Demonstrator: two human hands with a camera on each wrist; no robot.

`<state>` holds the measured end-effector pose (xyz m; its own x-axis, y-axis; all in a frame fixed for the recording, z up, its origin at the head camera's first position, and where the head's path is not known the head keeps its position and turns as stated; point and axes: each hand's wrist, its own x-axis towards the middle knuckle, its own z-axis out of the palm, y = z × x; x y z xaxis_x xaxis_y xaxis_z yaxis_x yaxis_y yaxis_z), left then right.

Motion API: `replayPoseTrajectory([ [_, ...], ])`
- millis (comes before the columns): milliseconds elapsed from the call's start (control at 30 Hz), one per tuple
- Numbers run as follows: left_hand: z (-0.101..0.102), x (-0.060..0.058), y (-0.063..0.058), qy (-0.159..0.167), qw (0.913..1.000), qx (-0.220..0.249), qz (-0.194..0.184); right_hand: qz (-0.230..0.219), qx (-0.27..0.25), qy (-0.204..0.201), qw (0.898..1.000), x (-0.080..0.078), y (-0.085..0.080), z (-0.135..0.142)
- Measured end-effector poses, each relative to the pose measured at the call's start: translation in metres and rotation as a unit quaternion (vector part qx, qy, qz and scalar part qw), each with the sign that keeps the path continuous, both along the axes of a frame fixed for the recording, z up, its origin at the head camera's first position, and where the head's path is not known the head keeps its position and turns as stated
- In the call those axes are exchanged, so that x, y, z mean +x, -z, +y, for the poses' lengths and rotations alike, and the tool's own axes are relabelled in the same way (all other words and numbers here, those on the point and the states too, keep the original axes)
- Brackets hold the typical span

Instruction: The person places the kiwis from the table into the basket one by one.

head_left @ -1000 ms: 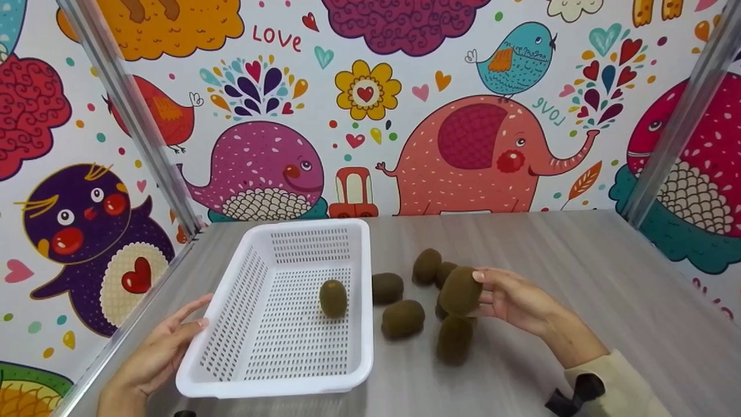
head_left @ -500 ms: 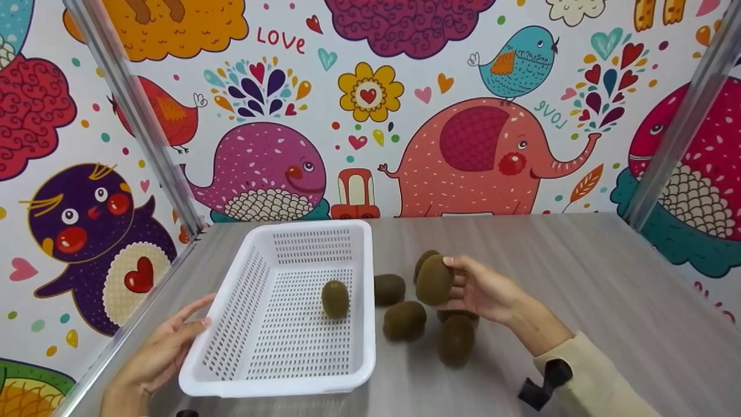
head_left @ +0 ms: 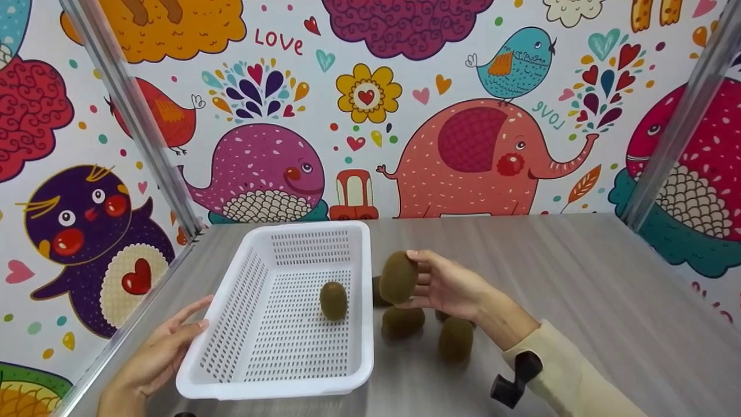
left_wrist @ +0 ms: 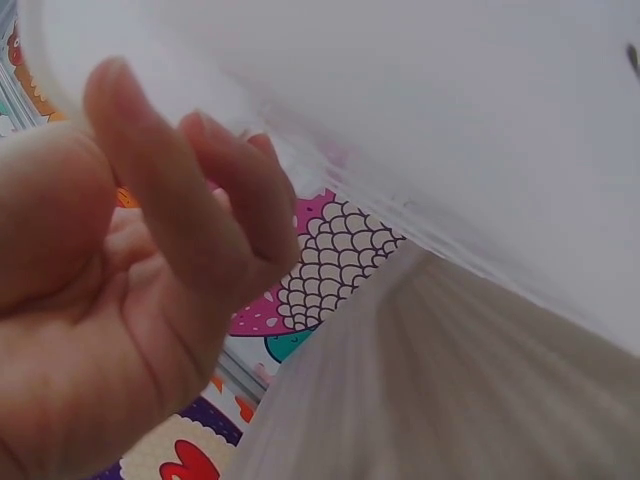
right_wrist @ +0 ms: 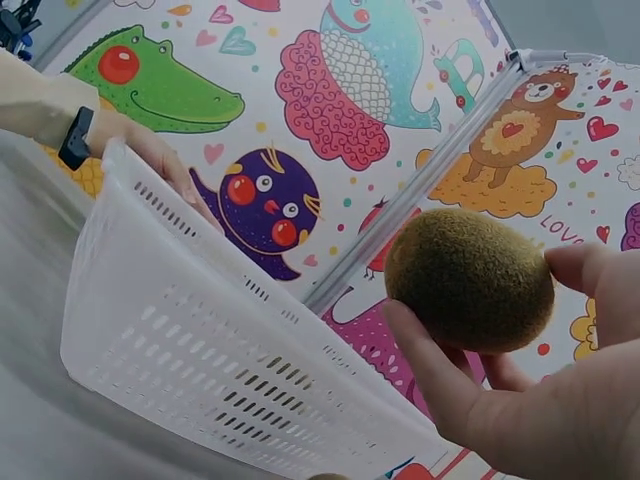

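Note:
A white perforated plastic basket (head_left: 366, 324) stands on the table, with one brown kiwi (head_left: 333, 301) inside near its right wall. My left hand (head_left: 156, 353) holds the basket's left rim, and in the left wrist view its bent fingers (left_wrist: 180, 200) lie against the outer side. Just right of the opposite rim, my right hand (head_left: 454, 289) pinches another kiwi (head_left: 399, 278) between thumb and fingers, raised above the tabletop. The right wrist view shows this held kiwi (right_wrist: 470, 280) close up, with the basket wall (right_wrist: 250, 360) beside it.
Under and around my right hand lie several more kiwis, among them one kiwi (head_left: 403, 322) beside the basket and another kiwi (head_left: 455, 341) nearer me. The grey table (head_left: 608, 301) is bordered by printed cartoon panels (head_left: 370, 116) and metal corner posts (head_left: 133, 121).
My right hand has moved left with the kiwi, from over the loose pile to near the basket's right rim. My left hand and the basket have stayed in place.

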<state>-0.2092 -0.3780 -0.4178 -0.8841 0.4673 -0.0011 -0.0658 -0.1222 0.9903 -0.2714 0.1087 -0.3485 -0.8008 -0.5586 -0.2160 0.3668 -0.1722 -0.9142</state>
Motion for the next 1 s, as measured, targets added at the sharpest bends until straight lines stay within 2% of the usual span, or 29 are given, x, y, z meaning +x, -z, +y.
replayPoseTrajectory([
  [300,0.001,-0.002,-0.002,-0.003,1.0000,-0.007,0.003,0.034,-0.006,-0.060,0.998,0.002,-0.001,-0.023],
  [533,0.001,-0.002,-0.001,-0.003,0.9999,-0.014,0.005,0.013,0.013,-0.056,0.998,0.001,-0.004,-0.048],
  [1000,-0.001,0.000,0.001,0.009,0.9999,0.009,-0.003,0.017,0.061,-0.062,0.996,-0.012,-0.012,-0.089],
])
